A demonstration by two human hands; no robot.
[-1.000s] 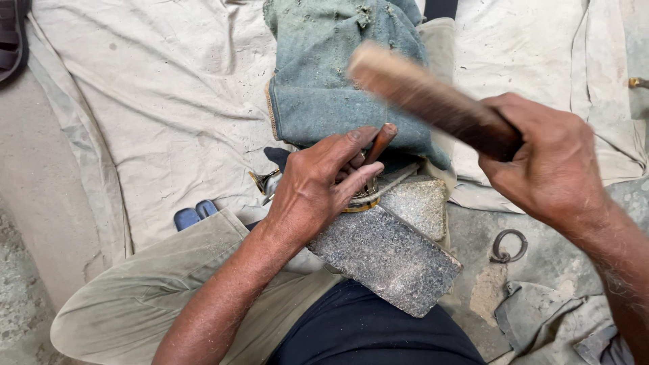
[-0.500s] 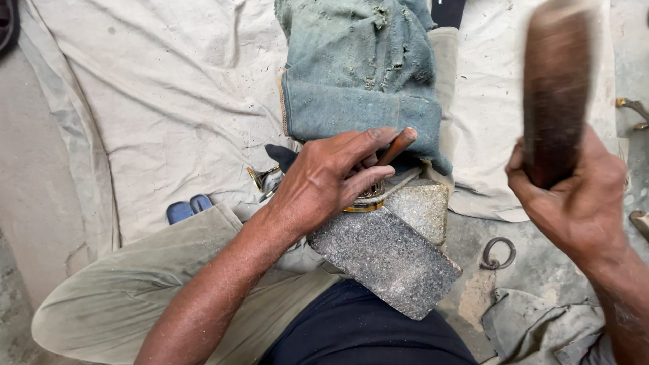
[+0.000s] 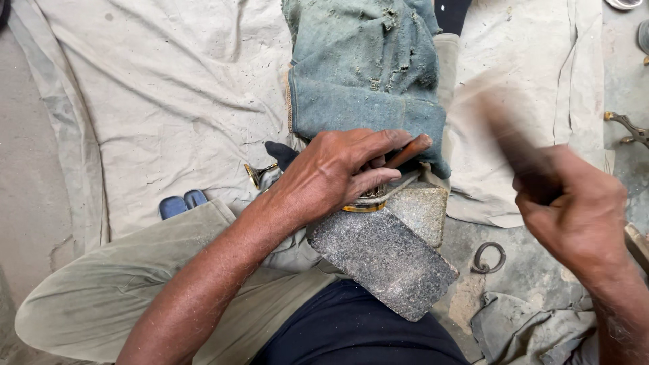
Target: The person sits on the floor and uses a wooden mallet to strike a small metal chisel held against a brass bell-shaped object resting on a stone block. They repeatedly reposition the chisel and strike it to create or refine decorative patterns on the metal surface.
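My left hand (image 3: 336,170) presses down on a small brass-coloured metal piece (image 3: 364,200) lying on a grey stone block (image 3: 387,253), and its fingers hold a thin brown rod-shaped tool (image 3: 408,151) against that piece. At the right, my right hand (image 3: 576,215) is closed around a dark wooden mallet (image 3: 508,139), which is blurred by motion and raised above the stone. Most of the metal piece is hidden under my left palm.
A folded blue denim cloth (image 3: 365,74) lies behind the stone on a large beige sheet (image 3: 162,101). A metal ring (image 3: 488,257) rests on the ground right of the stone. Two blue handle ends (image 3: 182,203) stick out beside my knee. Brass parts (image 3: 629,128) lie at the right edge.
The mallet stood upright in my right hand half a second ago; now it has swung down and leftward, blurred. My left hand has stayed on the metal piece and tool.
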